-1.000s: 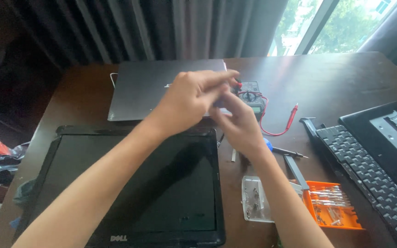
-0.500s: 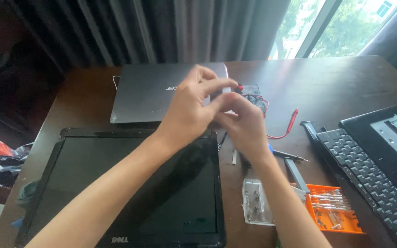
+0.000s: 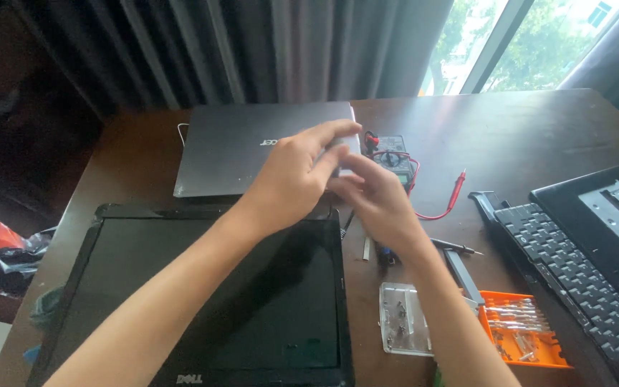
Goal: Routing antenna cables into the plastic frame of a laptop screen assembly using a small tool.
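My left hand (image 3: 291,175) and my right hand (image 3: 380,204) meet fingertip to fingertip above the dark wooden table (image 3: 539,136). They hover over the far right corner of a black laptop screen panel (image 3: 202,294). Both pinch a small pale part (image 3: 339,152), which is blurred and mostly hidden by the fingers. Just behind the hands lies a closed grey laptop (image 3: 238,147). A multimeter (image 3: 395,154) with red leads lies right behind my right hand.
A red probe (image 3: 456,183) lies to the right of the multimeter. A clear screw box (image 3: 401,326) and an orange bit tray (image 3: 521,330) lie near my right forearm. A black keyboard and laptop base (image 3: 582,244) fill the right edge. Dark curtains hang behind the table.
Both hands stay joined and have drifted slightly nearer to me, with the fingers shifting around the small part. Nothing on the table has moved.
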